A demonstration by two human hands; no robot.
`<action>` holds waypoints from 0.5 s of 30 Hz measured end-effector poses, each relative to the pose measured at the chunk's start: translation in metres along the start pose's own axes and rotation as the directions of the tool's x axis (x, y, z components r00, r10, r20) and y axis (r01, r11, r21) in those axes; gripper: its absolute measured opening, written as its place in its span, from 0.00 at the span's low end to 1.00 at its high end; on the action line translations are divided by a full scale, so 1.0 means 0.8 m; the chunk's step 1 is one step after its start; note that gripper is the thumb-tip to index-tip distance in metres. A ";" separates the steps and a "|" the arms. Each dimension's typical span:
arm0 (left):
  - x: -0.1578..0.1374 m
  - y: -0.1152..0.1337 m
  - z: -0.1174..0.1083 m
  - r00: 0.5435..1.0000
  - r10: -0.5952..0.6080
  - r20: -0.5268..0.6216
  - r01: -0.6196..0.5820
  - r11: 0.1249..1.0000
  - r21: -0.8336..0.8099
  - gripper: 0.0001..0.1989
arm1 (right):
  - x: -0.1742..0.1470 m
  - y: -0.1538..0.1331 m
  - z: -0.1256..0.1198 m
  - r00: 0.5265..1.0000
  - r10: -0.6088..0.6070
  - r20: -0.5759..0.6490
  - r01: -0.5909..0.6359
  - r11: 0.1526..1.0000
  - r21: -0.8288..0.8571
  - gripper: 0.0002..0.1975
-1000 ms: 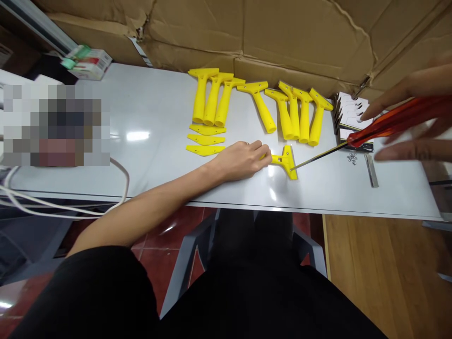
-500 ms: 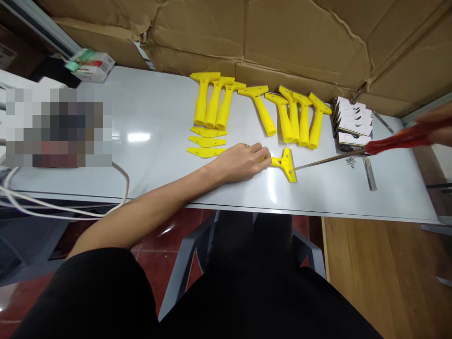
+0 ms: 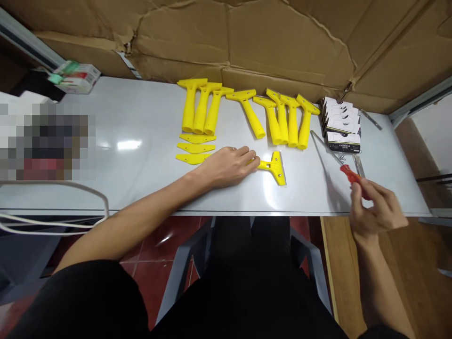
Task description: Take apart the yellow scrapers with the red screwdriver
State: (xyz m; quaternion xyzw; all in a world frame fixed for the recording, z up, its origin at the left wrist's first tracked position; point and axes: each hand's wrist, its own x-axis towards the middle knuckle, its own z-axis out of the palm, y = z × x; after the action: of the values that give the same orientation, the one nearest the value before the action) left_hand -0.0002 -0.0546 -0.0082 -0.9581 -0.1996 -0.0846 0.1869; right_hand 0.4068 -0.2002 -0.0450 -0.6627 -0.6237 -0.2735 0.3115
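My left hand [image 3: 235,165] rests on the white table, its fingers wrapped round the handle of a yellow scraper [image 3: 277,168]. The scraper's head points right and shows two screws; most of its handle is hidden under my fingers. Over the table's front edge at the right, my right hand [image 3: 376,207] grips a screwdriver [image 3: 353,178] by its red handle. The screwdriver's shaft slants up and left, apart from the scraper. Beside my left hand lie three yellow cover plates [image 3: 194,159], one above another.
Several yellow scrapers [image 3: 252,115] stand in a row along the cardboard [image 3: 264,42] at the back. Right of them are overlapping white packets [image 3: 341,125], small screws [image 3: 341,159] and a metal strip [image 3: 358,165]. A white cable [image 3: 70,183] hangs at the left edge.
The screwdriver tip has come off the scraper's head. My right hand has moved down and towards me with it. My left hand keeps its hold on the scraper; the view has shifted slightly.
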 end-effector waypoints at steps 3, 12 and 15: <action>0.001 -0.001 0.000 1.000 0.002 -0.006 -0.002 1.000 0.000 0.16 | -0.002 -0.027 0.019 0.996 -0.091 -0.018 0.089 0.994 -0.060 0.13; -0.002 -0.004 0.002 0.996 -0.046 -0.077 0.043 0.999 -0.030 0.19 | 0.027 -0.053 0.033 0.929 -0.207 0.306 0.222 0.975 -0.015 0.17; -0.002 -0.008 0.002 0.991 -0.068 -0.117 0.063 0.997 -0.049 0.19 | 0.041 -0.072 0.021 0.940 -0.207 0.271 0.190 0.978 0.088 0.17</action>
State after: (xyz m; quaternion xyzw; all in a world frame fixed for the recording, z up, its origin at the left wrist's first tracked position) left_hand -0.0042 -0.0496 -0.0080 -0.9483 -0.2176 -0.1521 0.1740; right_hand 0.3516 -0.1642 -0.0271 -0.6184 -0.7330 -0.1887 0.2113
